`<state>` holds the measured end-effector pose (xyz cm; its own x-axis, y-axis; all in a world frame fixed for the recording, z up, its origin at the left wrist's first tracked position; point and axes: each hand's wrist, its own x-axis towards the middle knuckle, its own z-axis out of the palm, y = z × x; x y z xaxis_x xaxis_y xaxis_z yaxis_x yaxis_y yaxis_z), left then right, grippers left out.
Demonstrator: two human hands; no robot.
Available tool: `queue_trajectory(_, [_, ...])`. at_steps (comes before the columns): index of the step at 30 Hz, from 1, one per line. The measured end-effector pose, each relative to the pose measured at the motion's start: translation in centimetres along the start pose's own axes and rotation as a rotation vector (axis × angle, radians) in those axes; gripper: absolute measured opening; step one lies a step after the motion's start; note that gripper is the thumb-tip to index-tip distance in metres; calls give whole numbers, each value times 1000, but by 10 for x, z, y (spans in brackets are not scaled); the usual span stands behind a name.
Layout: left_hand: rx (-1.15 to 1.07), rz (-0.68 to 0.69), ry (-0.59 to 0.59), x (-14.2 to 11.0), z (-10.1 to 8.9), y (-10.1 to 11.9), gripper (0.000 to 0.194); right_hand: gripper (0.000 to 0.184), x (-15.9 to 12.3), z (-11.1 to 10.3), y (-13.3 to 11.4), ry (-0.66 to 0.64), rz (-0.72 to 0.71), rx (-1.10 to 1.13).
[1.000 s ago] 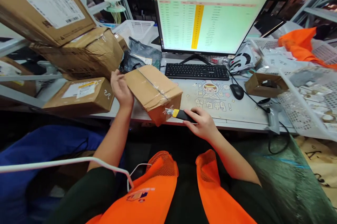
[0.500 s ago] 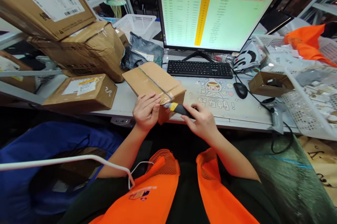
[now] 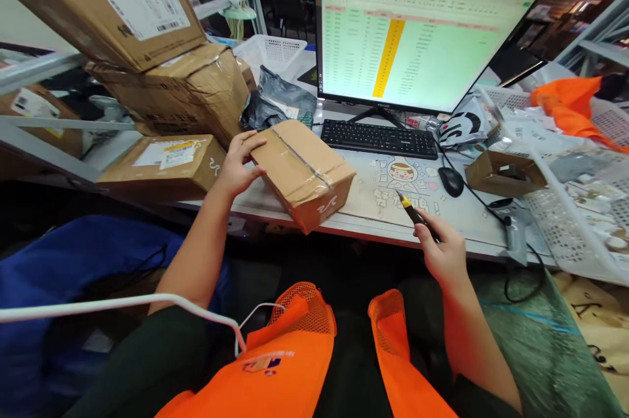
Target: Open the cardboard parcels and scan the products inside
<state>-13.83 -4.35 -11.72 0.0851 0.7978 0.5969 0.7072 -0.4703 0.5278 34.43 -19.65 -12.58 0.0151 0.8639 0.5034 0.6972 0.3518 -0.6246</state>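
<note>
A taped brown cardboard box (image 3: 307, 169) rests at the desk's front edge, its seam running along the top and its near corner reaching over the edge. My left hand (image 3: 238, 166) grips the box's left end, fingers over the upper edge and thumb lower down. In my right hand (image 3: 442, 244) is a black and yellow utility knife (image 3: 409, 208), held away from the box over the front of the desk mat. The knife's tip points up and left, toward the cartoon face printed on the mat.
Left of the box lie a labelled carton (image 3: 162, 166), stacked larger cartons (image 3: 196, 87) and a dark plastic parcel (image 3: 278, 100). Behind stand a keyboard (image 3: 378, 138) and monitor (image 3: 422, 38). To the right are a mouse (image 3: 451, 181), a small open box (image 3: 506, 172), a scanner (image 3: 514, 221) and white baskets (image 3: 570, 221).
My right hand has drawn the knife away from the box to the right. My left hand has shifted from the box's near top to its left end, and the box's near side now shows.
</note>
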Motion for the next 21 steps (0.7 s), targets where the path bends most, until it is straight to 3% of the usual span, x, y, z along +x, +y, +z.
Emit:
queue_trajectory(2, [45, -29, 47, -14, 8, 25, 100, 38, 10, -6, -30, -30, -84, -36])
queue_trajectory(4, [121, -14, 98, -39, 22, 64, 84, 39, 26, -6, -62, -99, -159, -105])
queue_trajectory(8, [127, 133, 118, -85, 57, 130, 54, 41, 60, 8, -116, -339, -239, -344])
queue_trajectory(10, [110, 167, 155, -94, 72, 141, 48, 42, 72, 17, -134, -438, -249, -474])
queue_trajectory(13, [97, 167, 187, -95, 81, 141, 46, 43, 77, 22, -149, -514, -241, -573])
queue_trajectory(15, [75, 172, 163, -92, 75, 138, 45, 42, 72, 16, -147, -512, -233, -558])
queue_trajectory(17, [52, 188, 95, -86, 59, 139, 42, 41, 66, 4, -131, -431, -206, -486])
queue_trajectory(21, [199, 176, -81, -57, 25, 154, 47, 46, 64, -23, -52, -63, -30, -413])
